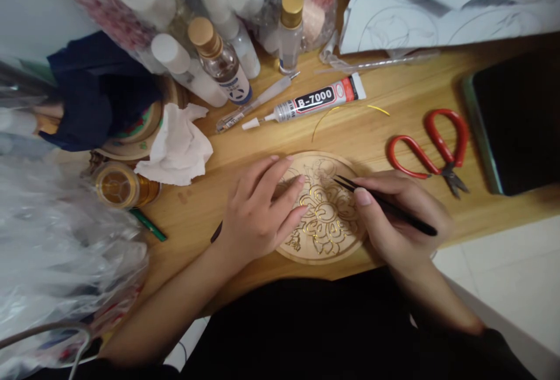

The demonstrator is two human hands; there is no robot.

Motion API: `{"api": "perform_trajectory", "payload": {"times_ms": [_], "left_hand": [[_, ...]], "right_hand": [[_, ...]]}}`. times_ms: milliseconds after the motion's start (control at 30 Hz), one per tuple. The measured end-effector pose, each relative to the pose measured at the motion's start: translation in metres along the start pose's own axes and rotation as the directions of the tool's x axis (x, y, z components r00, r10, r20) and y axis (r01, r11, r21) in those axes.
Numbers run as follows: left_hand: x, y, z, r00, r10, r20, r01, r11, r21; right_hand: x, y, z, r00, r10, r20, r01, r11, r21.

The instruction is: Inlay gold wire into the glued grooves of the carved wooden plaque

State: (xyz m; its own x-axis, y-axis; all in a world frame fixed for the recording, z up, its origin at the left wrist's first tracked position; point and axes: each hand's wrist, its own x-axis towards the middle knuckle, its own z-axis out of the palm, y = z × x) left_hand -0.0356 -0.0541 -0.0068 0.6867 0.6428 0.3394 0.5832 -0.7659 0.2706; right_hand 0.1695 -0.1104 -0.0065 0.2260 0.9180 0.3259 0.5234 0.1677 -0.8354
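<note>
— Where's the round wooden plaque point(324, 212)?
— Flat on the tabletop point(192, 217), right in front of the person, its flower pattern partly outlined in gold.
— And the left hand point(258, 214)?
— Loosely spread, gripping nothing, fingertips resting on the plaque's left side.
— The right hand point(396, 208)?
— Pinching black tweezers point(406, 218), their parted tips over the pattern's upper right.
— What's beyond?
— A B-7000 tube point(319, 100), with a thin gold wire point(378, 110) near it; red-handled cutters point(460, 135) lie farther right.

a round pale wooden disc point(321, 254) lies flat, its floral pattern partly outlined in gold wire.
</note>
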Motion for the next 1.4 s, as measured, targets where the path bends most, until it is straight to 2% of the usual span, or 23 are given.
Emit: {"api": "perform_trajectory", "payload": {"times_ms": [100, 333, 633, 733, 1000, 1300, 1400], "left_hand": [[-0.0004, -0.0005, -0.0004, 1.000, 0.004, 0.001, -0.004, 1.000, -0.006], [-0.0032, -0.0023, -0.0007, 0.994, 0.001, -0.109, -0.003, 1.000, -0.014], [-0.0002, -0.0005, -0.0011, 1.000, 0.014, -0.009, -0.014, 1.000, 0.021], [0.0002, 0.0000, -0.0015, 1.000, 0.007, -0.009, -0.006, 1.000, 0.030], [-0.0034, -0.0026, 0.0000, 0.987, -0.036, -0.160, 0.034, 0.999, -0.016], [-0.0015, -0.0008, -0.0007, 0.999, -0.017, -0.036, 0.018, 1.000, 0.023], [-0.0010, -0.0010, -0.0002, 1.000, -0.005, -0.030, 0.007, 0.998, 0.060]], "right_hand": [[-0.0001, -0.0002, -0.0001, 1.000, 0.000, -0.004, 0.000, 1.000, -0.012], [-0.0007, 0.0016, 0.0001, 1.000, -0.013, -0.004, 0.013, 1.000, 0.001], [0.0004, 0.0004, 0.0002, 1.000, -0.022, 0.000, 0.022, 1.000, 0.010], [0.0000, 0.0002, 0.0001, 1.000, -0.012, 0.000, 0.012, 1.000, 0.006], [0.0005, 0.0005, 0.0009, 1.000, -0.019, -0.013, 0.019, 1.000, 0.019], [0.0011, -0.0010, 0.0013, 1.000, 0.001, -0.015, 0.000, 1.000, 0.024], [0.0014, -0.0015, 0.0017, 1.000, 0.001, -0.016, -0.001, 1.000, 0.023]]}}
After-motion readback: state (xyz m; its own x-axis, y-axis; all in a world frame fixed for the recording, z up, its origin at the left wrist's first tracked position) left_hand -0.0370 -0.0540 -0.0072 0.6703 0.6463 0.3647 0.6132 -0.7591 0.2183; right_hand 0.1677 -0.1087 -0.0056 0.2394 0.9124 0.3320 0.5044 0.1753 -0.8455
